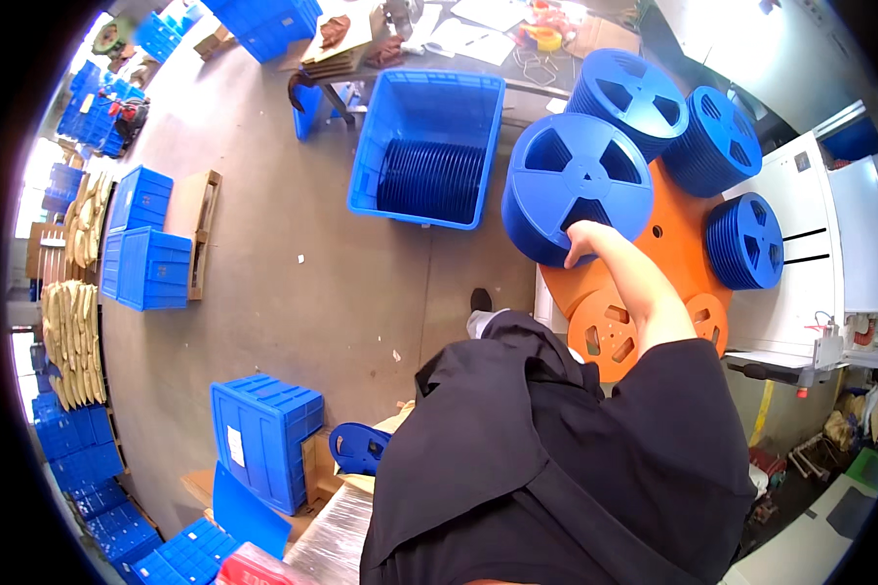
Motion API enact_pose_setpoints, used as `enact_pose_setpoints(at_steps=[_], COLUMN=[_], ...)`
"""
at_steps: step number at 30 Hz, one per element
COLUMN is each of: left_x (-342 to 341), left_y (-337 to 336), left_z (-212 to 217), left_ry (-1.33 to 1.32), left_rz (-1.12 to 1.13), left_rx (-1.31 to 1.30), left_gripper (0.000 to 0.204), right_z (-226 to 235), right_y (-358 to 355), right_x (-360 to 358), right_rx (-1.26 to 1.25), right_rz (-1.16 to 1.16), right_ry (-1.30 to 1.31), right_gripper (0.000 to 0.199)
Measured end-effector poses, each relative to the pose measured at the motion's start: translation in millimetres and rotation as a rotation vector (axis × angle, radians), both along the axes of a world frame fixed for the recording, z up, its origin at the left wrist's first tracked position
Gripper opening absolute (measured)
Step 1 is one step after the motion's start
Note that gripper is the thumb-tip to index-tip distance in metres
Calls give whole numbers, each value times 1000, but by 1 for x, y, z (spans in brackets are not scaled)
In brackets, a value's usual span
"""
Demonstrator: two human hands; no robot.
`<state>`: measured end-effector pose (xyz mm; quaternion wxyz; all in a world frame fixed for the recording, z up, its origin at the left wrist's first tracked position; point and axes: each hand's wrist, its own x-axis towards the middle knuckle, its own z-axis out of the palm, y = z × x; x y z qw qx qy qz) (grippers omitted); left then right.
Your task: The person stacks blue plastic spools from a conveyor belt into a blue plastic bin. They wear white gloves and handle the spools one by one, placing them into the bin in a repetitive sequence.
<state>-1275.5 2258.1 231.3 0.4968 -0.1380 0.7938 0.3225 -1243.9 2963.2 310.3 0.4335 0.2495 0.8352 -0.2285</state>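
Note:
My right hand (585, 240) reaches out to a stack of blue plastic reels (578, 175) on an orange round table (665, 219). It grips the near rim of the stack. The thumb lies against the outer side, and the other fingers are partly hidden at a cut-out in the top reel. How many reels they hold I cannot tell. More stacks of blue reels stand around the table: one behind (626, 93), one at the far right (717, 141) and one at the right (746, 242). My left hand is out of view.
Left of the table stands a blue bin (361, 185) holding a row of dark blue reels (431, 180). Orange discs (603, 341) sit at the table's near side. A white machine (790, 195) borders the right. Behind me at left are a blue crate (263, 439) and a loose blue reel (354, 450).

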Motion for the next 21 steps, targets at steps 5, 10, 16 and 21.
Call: enact_pose_setpoints(at_steps=[5, 10, 16, 21], left_x=[-82, -171, -289, -414], left_y=[26, 54, 134, 217], left_z=[30, 36, 19, 10], left_ry=[-28, -34, 34, 108], left_rz=[3, -201, -432, -468], left_rx=[-90, -189, -158, -49], left_gripper=[45, 45, 46, 46], right_z=[-44, -86, -65, -75], right_y=[18, -2, -37, -62], right_x=[-6, 13, -7, -29], right_rx=[-187, 14, 221, 302], right_rz=[30, -52, -240, -495], right_ry=[-217, 136, 78, 181], right_gripper=[79, 60, 40, 32])
